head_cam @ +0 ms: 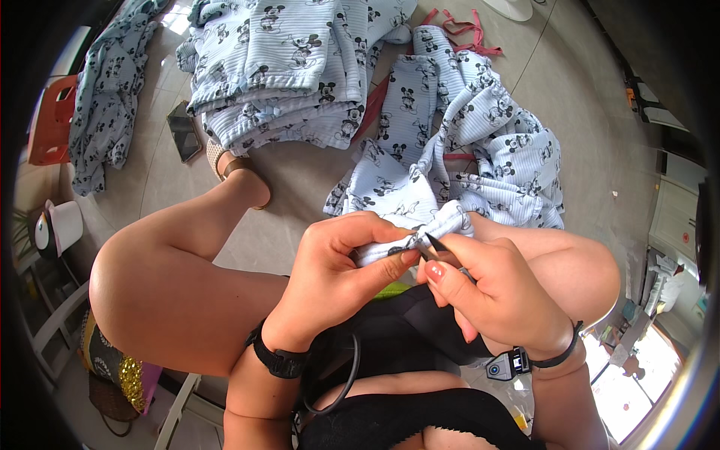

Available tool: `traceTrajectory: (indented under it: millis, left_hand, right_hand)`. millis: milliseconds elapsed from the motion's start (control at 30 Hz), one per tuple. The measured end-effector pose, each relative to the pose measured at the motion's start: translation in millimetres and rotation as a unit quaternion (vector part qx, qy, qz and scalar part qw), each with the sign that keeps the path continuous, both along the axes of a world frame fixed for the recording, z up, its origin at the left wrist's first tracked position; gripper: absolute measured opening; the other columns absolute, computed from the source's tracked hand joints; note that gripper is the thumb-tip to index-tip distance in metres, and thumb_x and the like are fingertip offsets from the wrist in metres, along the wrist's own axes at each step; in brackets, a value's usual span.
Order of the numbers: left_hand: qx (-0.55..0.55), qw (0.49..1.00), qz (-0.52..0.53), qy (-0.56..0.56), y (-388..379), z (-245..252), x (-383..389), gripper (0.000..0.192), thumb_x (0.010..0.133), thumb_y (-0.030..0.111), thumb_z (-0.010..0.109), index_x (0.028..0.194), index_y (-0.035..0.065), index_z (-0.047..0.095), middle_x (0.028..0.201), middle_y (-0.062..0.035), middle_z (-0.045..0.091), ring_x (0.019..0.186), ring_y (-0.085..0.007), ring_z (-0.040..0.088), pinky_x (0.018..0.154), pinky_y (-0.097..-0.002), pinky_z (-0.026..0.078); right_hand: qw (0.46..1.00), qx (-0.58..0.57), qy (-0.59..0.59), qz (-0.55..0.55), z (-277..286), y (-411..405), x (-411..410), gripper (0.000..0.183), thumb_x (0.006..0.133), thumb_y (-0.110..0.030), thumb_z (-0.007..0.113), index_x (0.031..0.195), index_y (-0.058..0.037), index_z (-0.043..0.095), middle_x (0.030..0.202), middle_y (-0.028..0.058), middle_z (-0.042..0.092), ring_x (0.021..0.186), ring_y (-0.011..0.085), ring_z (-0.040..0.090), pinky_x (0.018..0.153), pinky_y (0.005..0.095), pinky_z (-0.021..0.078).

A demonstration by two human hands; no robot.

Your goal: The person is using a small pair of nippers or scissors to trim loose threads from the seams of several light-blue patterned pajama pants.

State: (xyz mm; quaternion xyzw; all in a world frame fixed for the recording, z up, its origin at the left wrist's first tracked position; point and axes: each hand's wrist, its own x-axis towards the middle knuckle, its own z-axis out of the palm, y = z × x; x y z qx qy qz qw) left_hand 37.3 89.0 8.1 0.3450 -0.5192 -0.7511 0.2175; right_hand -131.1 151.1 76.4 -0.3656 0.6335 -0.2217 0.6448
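My left hand [337, 275] pinches the bunched edge of a light blue quilted garment [388, 194] printed with black cartoon mice, just above my lap. Held in my right hand [489, 281] is a pair of dark-bladed thread snips [434, 243]. Its blades are at the pinched fabric, close to my left thumb and fingertips. Whether the blades touch a thread cannot be seen. The rest of the garment spreads forward over matching pieces in a loose heap [520, 146] on the floor.
A pile of folded matching garments [292, 50] lies ahead. Left of it is a smartphone [184, 132] on the tiled floor [574, 112]. More printed fabric [115, 107] hangs by a red plastic seat [52, 121]. Red fabric ties [472, 34] trail behind the heap. My sandalled foot [242, 174] is near the pile.
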Motion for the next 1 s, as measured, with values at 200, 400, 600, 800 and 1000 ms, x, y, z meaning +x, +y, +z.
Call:
traceTrajectory:
  millis: [200, 400, 600, 800, 1000]
  left_hand:
    - [0.038, 0.999, 0.010, -0.004, 0.6, 1.2, 0.2, 0.013, 0.076, 0.003, 0.071, 0.086, -0.0028, 0.065, 0.074, -0.0010, 0.059, 0.068, -0.0063, 0.050, 0.060, -0.0204, 0.038]
    - [-0.053, 0.998, -0.019, -0.004, -1.3, -1.0, -1.4, 0.012, 0.078, 0.005, 0.069, 0.087, -0.0025, 0.066, 0.078, -0.0040, 0.063, 0.070, -0.0066, 0.055, 0.061, -0.0218, 0.043]
    - [0.030, 0.999, -0.011, 0.009, 1.3, -1.7, -0.1, 0.012, 0.078, 0.003, 0.069, 0.088, -0.0027, 0.066, 0.077, -0.0034, 0.063, 0.070, -0.0064, 0.055, 0.061, -0.0209, 0.042]
    - [0.013, 1.000, -0.011, 0.016, -0.6, -3.5, 1.4, 0.013, 0.078, 0.003, 0.068, 0.089, -0.0025, 0.066, 0.077, -0.0029, 0.061, 0.070, -0.0061, 0.053, 0.060, -0.0208, 0.041]
    - [0.000, 1.000, -0.007, 0.014, -1.1, -5.3, 2.6, 0.014, 0.078, 0.003, 0.068, 0.091, -0.0017, 0.066, 0.077, -0.0037, 0.061, 0.069, -0.0065, 0.053, 0.060, -0.0213, 0.041]
  right_hand:
    - [0.996, -0.028, -0.006, -0.085, 3.8, -0.4, -0.3, 0.015, 0.090, -0.009, 0.050, 0.095, 0.0038, 0.056, 0.066, 0.0027, 0.055, 0.043, 0.0048, 0.048, 0.040, 0.0180, 0.0368]
    - [0.908, -0.362, 0.211, 0.016, -25.9, 2.6, 2.5, 0.014, 0.082, -0.002, 0.060, 0.094, 0.0035, 0.059, 0.068, 0.0002, 0.056, 0.055, 0.0057, 0.050, 0.049, 0.0206, 0.0379]
    - [0.945, -0.244, 0.185, -0.116, -18.2, -3.7, -6.7, 0.010, 0.086, -0.005, 0.059, 0.086, 0.0038, 0.056, 0.073, 0.0070, 0.061, 0.062, 0.0084, 0.054, 0.056, 0.0243, 0.0446]
    - [0.980, -0.126, 0.103, -0.113, 2.2, -1.8, -6.3, 0.018, 0.089, -0.013, 0.056, 0.092, 0.0048, 0.056, 0.071, 0.0090, 0.061, 0.062, 0.0111, 0.056, 0.057, 0.0239, 0.0446]
    - [0.976, -0.171, 0.109, 0.080, 4.1, 4.2, -10.2, 0.019, 0.086, -0.011, 0.057, 0.100, 0.0019, 0.056, 0.083, 0.0129, 0.063, 0.068, 0.0228, 0.062, 0.061, 0.0291, 0.0482]
